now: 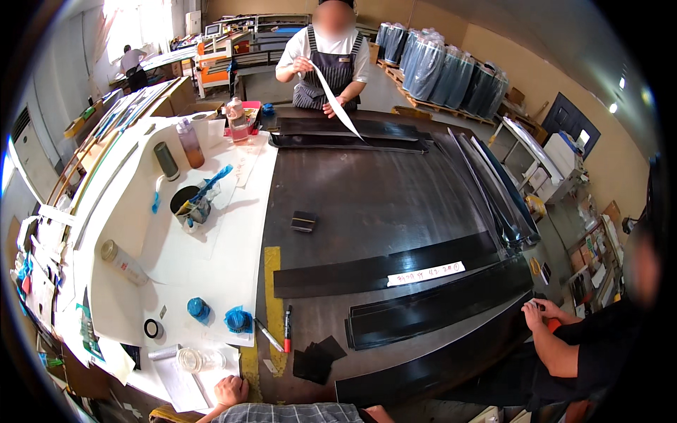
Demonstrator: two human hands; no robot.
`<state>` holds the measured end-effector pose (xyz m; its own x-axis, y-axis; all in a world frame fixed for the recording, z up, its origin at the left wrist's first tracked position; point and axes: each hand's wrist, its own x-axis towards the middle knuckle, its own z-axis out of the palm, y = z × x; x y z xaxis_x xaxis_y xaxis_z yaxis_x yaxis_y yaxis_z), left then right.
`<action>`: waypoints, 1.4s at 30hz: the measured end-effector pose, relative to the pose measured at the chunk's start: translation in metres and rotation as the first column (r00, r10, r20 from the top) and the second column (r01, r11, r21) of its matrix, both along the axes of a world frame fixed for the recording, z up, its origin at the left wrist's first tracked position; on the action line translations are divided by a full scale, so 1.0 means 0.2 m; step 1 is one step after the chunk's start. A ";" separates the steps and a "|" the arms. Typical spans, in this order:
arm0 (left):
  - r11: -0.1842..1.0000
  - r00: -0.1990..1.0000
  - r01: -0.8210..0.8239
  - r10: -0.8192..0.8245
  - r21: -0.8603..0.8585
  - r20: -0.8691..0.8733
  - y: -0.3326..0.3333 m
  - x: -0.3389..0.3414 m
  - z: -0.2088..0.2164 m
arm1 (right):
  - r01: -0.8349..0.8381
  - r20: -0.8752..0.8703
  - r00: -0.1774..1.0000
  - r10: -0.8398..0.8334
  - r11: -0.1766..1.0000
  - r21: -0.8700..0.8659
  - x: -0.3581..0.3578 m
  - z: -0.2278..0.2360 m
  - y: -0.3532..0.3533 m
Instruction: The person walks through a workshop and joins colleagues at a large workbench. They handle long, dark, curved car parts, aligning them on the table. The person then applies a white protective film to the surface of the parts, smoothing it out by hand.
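Note:
My left hand (231, 390) rests at the near edge of the table on the white paper, its fingers curled with nothing seen in them. Beside it lie a glass jar (190, 359) and a notepad (176, 381) with a pen. Of my right hand (379, 414) only a sliver of skin shows at the lower edge; its fingers are hidden. Several small black squares (314, 361) lie between my hands, near a red-and-black marker (287, 330) and a silver pen (269, 334). Long black strips (437, 303) lie stacked to the right.
Across the table a person (331, 63) in a striped apron holds a white strip (331, 95). Another person's hands (543, 314) are at the right edge. On the left stand a black pot (185, 201) with brushes, bottles (190, 141) and blue-wrapped containers (238, 320). Wrapped rolls (430, 70) stand behind.

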<state>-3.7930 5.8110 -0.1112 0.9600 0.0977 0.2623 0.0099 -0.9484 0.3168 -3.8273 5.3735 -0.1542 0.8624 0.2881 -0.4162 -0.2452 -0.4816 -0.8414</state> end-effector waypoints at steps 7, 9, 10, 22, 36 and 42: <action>0.993 0.996 -0.068 0.062 0.092 0.062 -0.02 0.00 -0.01 | 0.152 -0.101 0.984 -0.145 0.987 0.060 0.08 0.16 0.04; 0.997 0.998 -0.046 0.043 0.055 0.051 -0.02 0.01 0.01 | 0.170 -0.109 0.981 -0.162 0.983 0.072 0.07 0.17 0.05; 0.999 0.999 -0.029 0.027 0.039 0.046 -0.02 0.03 0.01 | 0.169 -0.106 0.981 -0.162 0.984 0.059 0.07 0.17 0.05; 1.000 0.999 0.009 -0.009 -0.004 0.033 -0.01 0.00 0.03 | 0.117 -0.056 0.992 -0.116 0.993 0.012 0.04 0.26 0.04; 0.999 0.997 -0.041 0.042 0.007 -0.066 -0.05 -0.01 0.08 | 0.255 -0.397 0.890 -0.226 0.967 0.022 0.07 0.14 0.02; 0.973 0.984 -0.176 0.171 -0.148 -0.049 -0.17 -0.02 0.13 | 0.175 -0.235 0.961 -0.144 0.978 0.115 0.09 0.19 0.03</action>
